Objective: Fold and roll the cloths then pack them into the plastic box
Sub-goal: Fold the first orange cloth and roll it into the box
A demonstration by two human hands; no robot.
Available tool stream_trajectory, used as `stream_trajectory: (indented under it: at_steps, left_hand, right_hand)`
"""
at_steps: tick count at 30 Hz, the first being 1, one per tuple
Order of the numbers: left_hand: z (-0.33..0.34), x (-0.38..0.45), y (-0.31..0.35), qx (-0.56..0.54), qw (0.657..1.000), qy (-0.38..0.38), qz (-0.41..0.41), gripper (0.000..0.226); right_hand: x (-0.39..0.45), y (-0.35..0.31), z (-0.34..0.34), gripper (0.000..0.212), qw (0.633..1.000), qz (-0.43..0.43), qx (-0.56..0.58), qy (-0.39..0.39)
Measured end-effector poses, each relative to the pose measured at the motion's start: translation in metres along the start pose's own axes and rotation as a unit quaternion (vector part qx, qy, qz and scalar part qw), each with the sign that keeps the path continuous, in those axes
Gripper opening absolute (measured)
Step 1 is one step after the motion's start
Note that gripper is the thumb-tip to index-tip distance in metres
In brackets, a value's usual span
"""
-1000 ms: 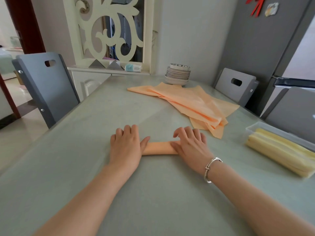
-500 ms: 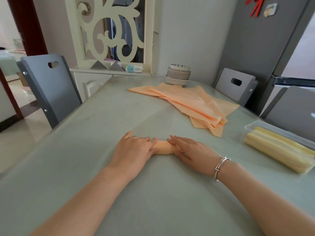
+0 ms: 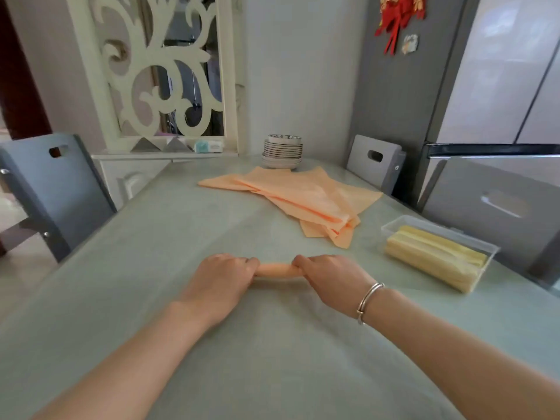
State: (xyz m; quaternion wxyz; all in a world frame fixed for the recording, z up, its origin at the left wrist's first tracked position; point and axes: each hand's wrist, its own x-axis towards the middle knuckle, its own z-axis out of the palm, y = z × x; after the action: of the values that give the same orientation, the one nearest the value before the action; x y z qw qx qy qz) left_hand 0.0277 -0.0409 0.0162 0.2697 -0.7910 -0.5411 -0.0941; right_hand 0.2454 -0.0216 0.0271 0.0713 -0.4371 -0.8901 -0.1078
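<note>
A rolled orange cloth lies crosswise on the pale green table, only its middle showing. My left hand grips its left end with curled fingers. My right hand, with a silver bracelet on the wrist, grips its right end the same way. Farther back lies a loose pile of flat orange cloths. A clear plastic box stands at the right, holding several rolled yellow cloths.
A stack of bowls and plates stands at the table's far end by the wall. Grey chairs flank the table at the left and at the right. A fridge rises behind the right side.
Both hands went from lying flat over the roll to curling round its ends. The roll has moved slightly away from me and looks tighter.
</note>
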Motion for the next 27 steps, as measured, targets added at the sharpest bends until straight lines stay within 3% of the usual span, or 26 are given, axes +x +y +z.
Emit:
stream_trajectory:
  at_steps: [5, 10, 18, 27]
  left_hand:
    - [-0.039, 0.073, 0.043, -0.009, 0.996, 0.084, 0.016, 0.027]
    - [-0.056, 0.154, 0.118, -0.074, 0.994, 0.072, 0.029, 0.006]
    - [-0.043, 0.248, 0.226, -0.128, 0.992, 0.017, 0.012, 0.014]
    - [-0.018, 0.268, 0.251, -0.165, 0.985, 0.018, 0.041, 0.012]
  right_hand:
    - [-0.038, 0.055, -0.046, 0.029, 0.988, 0.082, -0.043, 0.127]
    - [-0.083, 0.123, -0.054, 0.029, 0.966, 0.176, -0.051, 0.184]
    - [-0.119, 0.215, -0.029, 0.029, 0.937, 0.285, -0.012, 0.203]
    - [-0.116, 0.238, -0.023, 0.017, 0.925, 0.35, 0.066, 0.13]
